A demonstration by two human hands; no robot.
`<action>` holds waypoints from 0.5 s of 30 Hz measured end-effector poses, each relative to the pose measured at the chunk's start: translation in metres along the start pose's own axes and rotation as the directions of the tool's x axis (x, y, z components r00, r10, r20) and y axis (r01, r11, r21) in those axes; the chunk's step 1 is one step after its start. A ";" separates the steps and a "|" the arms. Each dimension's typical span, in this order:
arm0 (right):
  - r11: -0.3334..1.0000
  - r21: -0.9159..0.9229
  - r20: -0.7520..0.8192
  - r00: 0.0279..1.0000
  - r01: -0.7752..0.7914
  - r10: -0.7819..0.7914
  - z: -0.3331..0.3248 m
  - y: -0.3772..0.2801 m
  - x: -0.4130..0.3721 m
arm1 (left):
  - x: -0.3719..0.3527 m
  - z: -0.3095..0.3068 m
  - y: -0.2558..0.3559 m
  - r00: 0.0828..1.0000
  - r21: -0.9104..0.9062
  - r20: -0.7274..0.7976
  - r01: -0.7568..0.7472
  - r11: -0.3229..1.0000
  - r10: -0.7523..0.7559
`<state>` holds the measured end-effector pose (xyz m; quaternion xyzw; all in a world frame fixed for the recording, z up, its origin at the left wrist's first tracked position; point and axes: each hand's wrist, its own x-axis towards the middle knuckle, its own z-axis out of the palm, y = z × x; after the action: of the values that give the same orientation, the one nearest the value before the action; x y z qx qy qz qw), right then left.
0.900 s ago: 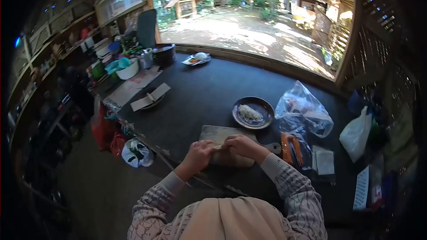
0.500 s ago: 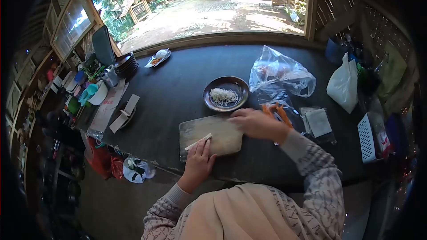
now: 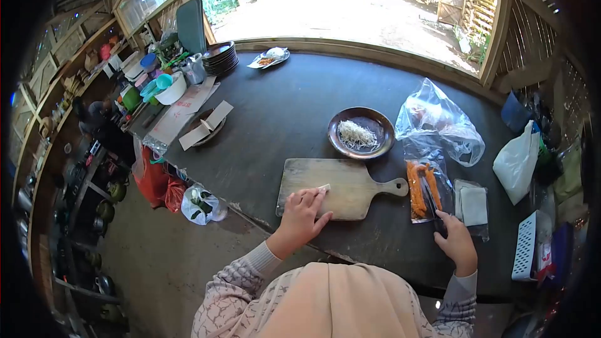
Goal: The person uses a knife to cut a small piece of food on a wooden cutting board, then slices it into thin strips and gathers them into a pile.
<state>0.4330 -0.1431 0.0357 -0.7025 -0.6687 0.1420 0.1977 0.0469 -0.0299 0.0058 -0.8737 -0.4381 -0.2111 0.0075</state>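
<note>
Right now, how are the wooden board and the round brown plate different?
The wooden board is pale and nearly rectangular with a handle, while the brown plate is dark and round. The wooden board looks flat; the brown plate has a raised rim. The left hand reaches onto the wooden board, but the brown plate, untouched, holds white shreds. Both lie on the dark table.

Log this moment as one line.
left hand: on pale roll, wooden cutting board; right hand: gripping dark-handled metal utensil over clear bag of orange food; beyond board: plate of white strands
</note>
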 end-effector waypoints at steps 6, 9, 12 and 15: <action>0.827 0.499 0.055 0.962 -0.258 0.267 -0.023 -0.019 0.000 | 0.031 -0.003 -0.020 0.999 -0.223 -0.012 -0.040 0.974 0.038; 0.846 0.521 0.089 0.993 -0.110 0.074 -0.021 -0.041 0.011 | 0.038 0.001 -0.029 0.999 -0.343 -0.012 -0.042 0.938 0.040; 0.868 0.494 0.190 0.968 0.048 -0.161 -0.009 -0.077 0.029 | 0.034 0.011 -0.033 0.997 -0.428 -0.078 -0.032 0.903 -0.001; 0.864 0.493 0.302 0.910 0.104 -0.282 0.005 -0.108 0.047 | 0.033 0.012 -0.028 0.993 -0.441 -0.116 -0.024 0.897 -0.030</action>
<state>0.3377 -0.0929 0.0848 -0.5235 -0.7077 0.4053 0.2465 0.0472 0.0154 0.0026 -0.8376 -0.3791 -0.3572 -0.1647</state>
